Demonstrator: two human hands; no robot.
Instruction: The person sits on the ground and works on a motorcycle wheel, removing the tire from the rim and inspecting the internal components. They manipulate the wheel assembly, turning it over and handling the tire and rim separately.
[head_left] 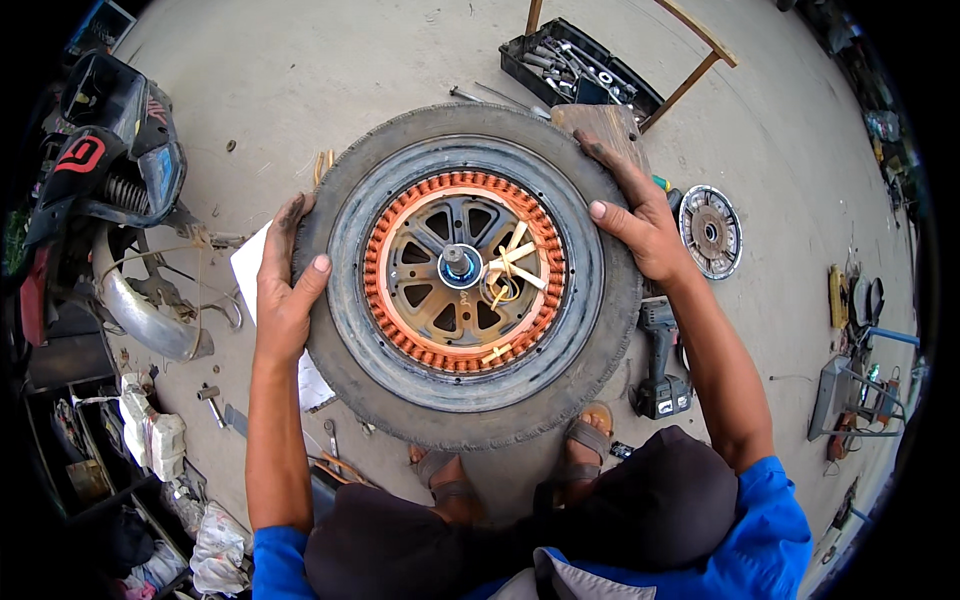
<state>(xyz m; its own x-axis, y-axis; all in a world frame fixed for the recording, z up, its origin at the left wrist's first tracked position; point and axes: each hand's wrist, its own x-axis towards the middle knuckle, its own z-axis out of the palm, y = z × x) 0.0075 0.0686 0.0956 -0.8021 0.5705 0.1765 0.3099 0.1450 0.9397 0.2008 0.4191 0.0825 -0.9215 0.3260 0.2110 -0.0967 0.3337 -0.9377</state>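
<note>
Hub-motor wheel open, stator seated, cover off: work judged partway

At far left, a stripped scooter body (110, 170) stood on the floor (780, 330), parts exposed. White paper (250, 275) lay partly under the wheel's left side.

Left hand (290, 285): grasping the tyre (470, 430) at its left edge, thumb on the near sidewall, fingers round the outside.

Hub-motor wheel (432, 245): between both hands, above the person's feet, open face up. Could not tell whether it rested on something underneath. Copper windings (378, 262) sat all round inside the rim (345, 270); axle (457, 260) stuck up at centre. Pale sleeved leads (515, 268) were loose on the right of the hub plate, not joined to anything visible.

Right hand (640, 220): grasping the tyre's upper right edge, thumb on the sidewall, fingers spread along the outside, near a wooden board (625, 140).

Further right, a round spoked metal disc (710, 232), probably the side cover, lay apart on the floor. Cordless drill (660, 360) lay just beside the tyre, unheld.

Judged done: tyre on rim, stator in place. Judged outstanding: leads untidied, open face uncovered. Underside hidden, state unknown.
</note>
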